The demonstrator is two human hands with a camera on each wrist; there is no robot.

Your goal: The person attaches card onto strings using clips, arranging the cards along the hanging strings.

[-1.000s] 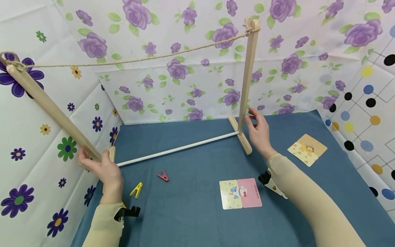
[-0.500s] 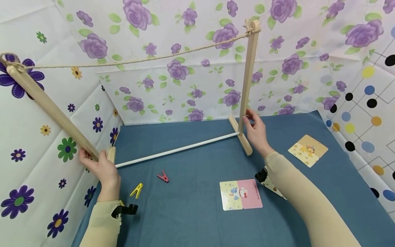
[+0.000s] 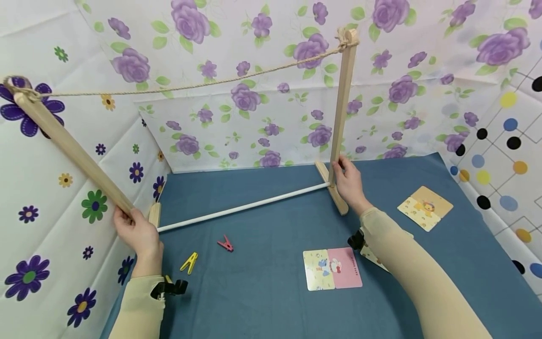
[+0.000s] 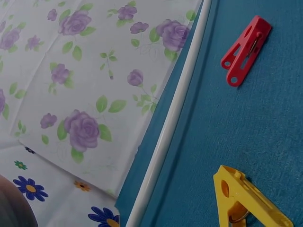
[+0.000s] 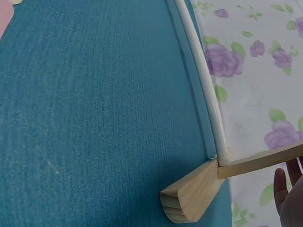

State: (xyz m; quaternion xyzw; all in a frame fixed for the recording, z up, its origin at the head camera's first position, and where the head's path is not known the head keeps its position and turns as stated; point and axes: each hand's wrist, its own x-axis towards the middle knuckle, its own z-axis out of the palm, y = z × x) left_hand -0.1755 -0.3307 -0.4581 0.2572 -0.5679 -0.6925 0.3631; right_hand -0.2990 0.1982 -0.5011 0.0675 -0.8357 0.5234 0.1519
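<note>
A wooden frame stands on the blue cloth, its two posts joined by a white rod [image 3: 243, 207] low down and a twine line [image 3: 190, 86] at the top. At the lower end of the left post [image 3: 72, 146], my left hand [image 3: 139, 235] grips the wood, thumb in front. My right hand [image 3: 349, 181] holds the right post [image 3: 344, 94] low down between thumb and fingers, just above its wooden foot [image 5: 194, 194]. In the right wrist view, fingers [image 5: 280, 187] reach up to that post. The left foot [image 3: 155, 215] is partly hidden behind my left hand.
A red clothespin [image 3: 226, 243] and a yellow clothespin [image 3: 189, 262] lie near the left hand. Two-tone picture cards lie to the right: a pink one [image 3: 332, 269], a tan one [image 3: 425, 208], and another [image 3: 372, 256] partly under the right sleeve. Patterned sheets [image 3: 237, 132] wall the table's back and sides.
My right hand has moved left onto the right post and closed on it. The left hand's thumb has come over onto the left post. The frame stands where it was.
</note>
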